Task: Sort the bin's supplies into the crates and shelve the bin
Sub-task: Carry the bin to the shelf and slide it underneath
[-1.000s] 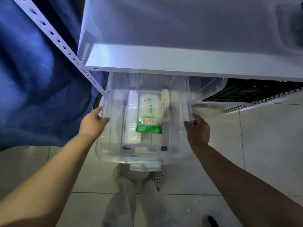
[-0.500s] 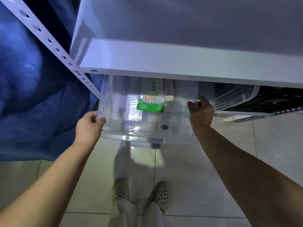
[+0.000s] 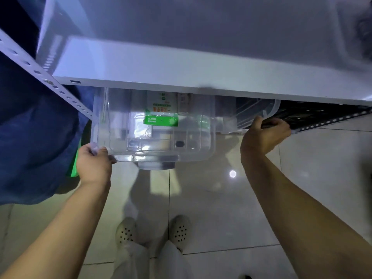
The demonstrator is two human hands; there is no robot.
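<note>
A clear plastic bin (image 3: pixel 112 125) sits half under the white shelf board (image 3: pixel 181 71), its near end sticking out over the floor. Inside lie a green-and-white packet (image 3: pixel 161 119), a white tube-like item (image 3: pixel 184 103) and a clear bag (image 3: pixel 138 127); their far ends are hidden by the shelf. My left hand (image 3: pixel 93 164) grips the bin's near left corner. My right hand (image 3: pixel 263 135) is off the bin, its fingers curled over the near edge of a second clear plastic piece, a lid by its look (image 3: pixel 259 110), to the bin's right.
A black crate (image 3: pixel 322 115) sits under the shelf at the right. A perforated white upright (image 3: pixel 40 75) runs along the left, with blue cloth (image 3: pixel 36 148) and a green object (image 3: pixel 74 164) beside it. My feet (image 3: pixel 125 232) stand on the tiled floor below.
The bin has slid farther in under the shelf. My right hand left the bin's right rim and moved right onto the clear lid's edge. My left hand stayed on the bin.
</note>
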